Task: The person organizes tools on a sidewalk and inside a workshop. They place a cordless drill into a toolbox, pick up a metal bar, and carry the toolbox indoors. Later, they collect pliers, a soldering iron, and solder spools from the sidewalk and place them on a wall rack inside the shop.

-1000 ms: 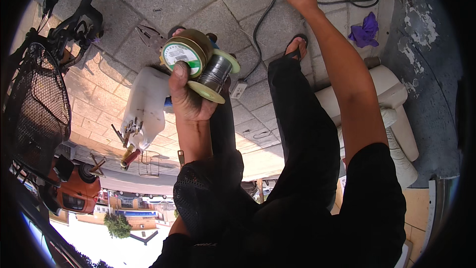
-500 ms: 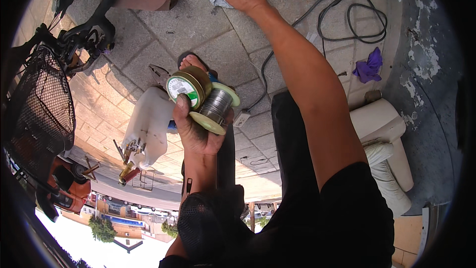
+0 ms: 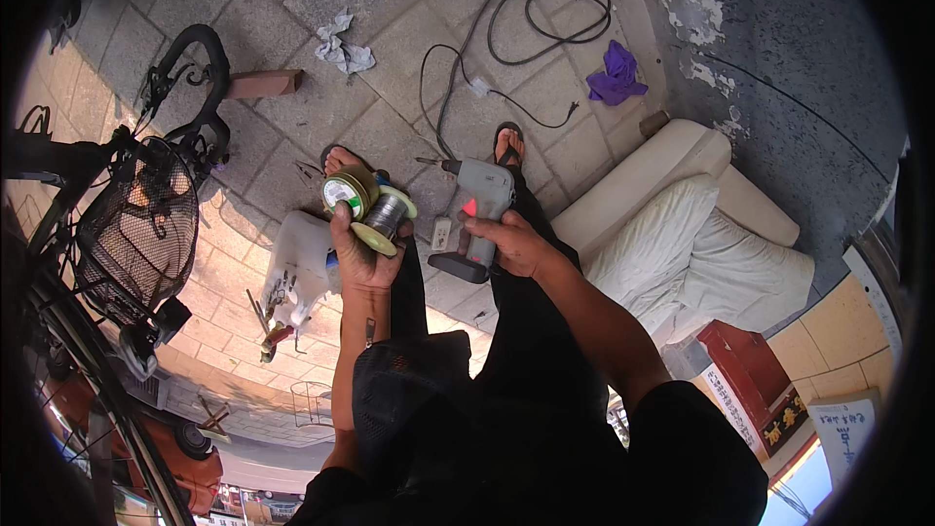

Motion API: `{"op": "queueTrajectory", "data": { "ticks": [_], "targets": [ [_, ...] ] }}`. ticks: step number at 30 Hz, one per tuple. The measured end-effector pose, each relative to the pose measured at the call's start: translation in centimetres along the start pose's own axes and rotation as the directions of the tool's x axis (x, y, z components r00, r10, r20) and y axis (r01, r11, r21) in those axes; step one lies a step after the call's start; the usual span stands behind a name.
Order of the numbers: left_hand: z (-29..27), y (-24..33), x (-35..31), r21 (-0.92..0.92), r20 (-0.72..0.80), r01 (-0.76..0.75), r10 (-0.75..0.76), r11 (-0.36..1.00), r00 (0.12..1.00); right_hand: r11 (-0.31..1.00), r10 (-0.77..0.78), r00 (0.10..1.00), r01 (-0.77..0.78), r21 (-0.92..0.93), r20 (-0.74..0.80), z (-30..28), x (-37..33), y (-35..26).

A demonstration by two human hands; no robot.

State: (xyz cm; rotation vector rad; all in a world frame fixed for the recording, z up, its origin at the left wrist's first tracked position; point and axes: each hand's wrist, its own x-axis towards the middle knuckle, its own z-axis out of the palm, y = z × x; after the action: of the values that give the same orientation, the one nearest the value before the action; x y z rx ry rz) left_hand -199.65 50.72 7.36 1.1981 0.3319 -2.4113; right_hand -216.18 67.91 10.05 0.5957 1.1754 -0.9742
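My left hand (image 3: 358, 255) grips a spool of grey solder wire with pale green flanges (image 3: 387, 218), together with a round green-and-gold tin (image 3: 347, 193) beside it. My right hand (image 3: 514, 244) holds a grey gun-shaped tool (image 3: 475, 210) by its handle, its thin tip pointing left toward the spool. A black cord (image 3: 467, 68) runs from the tool across the paving. Both hands are above my knees, and my sandalled feet (image 3: 508, 144) rest on the stone tiles below.
A white plastic jug (image 3: 297, 263) with small tools stands at my left. A bicycle with a black wire basket (image 3: 136, 234) is further left. Cream cushions (image 3: 696, 234) lie at the right. A crumpled rag (image 3: 341, 44), a purple cloth (image 3: 616, 73) and a brown box (image 3: 261, 84) lie on the paving.
My right arm, stretched far out over the paving before, has come back holding the grey tool in front of me. My left hand has kept the spool and tin.
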Motion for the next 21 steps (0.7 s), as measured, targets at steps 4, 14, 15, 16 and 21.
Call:
{"op": "queueTrajectory", "data": {
  "ticks": [4,14,15,16,21],
  "targets": [
    [1.2,-1.2,-9.0,0.125,-0.023,0.127,-0.125,0.984,0.992,0.985,-0.034,0.998,0.042,-0.165,0.051,1.4,-8.6,5.5],
    [-2.6,-6.8,-26.2,0.295,-0.105,-0.002,0.034,0.955,0.994,0.749,-0.378,0.848,0.516,-0.416,0.371,1.5,-19.5,12.8],
    [-2.7,-7.9,-28.2,0.292,-0.081,-0.017,0.042,0.956,0.996,0.744,-0.377,0.841,0.524,-0.415,0.388,0.9,-20.7,14.2],
    [-2.4,-9.2,-29.8,0.279,-0.045,-0.040,0.055,0.960,0.997,0.728,-0.375,0.831,0.538,-0.424,0.410,0.4,-22.0,14.8],
    [-3.0,-13.5,-37.4,0.203,0.101,-0.030,0.010,0.979,0.995,0.610,-0.232,0.885,0.455,-0.649,0.403,0.0,-31.6,15.7]
  ]
}}
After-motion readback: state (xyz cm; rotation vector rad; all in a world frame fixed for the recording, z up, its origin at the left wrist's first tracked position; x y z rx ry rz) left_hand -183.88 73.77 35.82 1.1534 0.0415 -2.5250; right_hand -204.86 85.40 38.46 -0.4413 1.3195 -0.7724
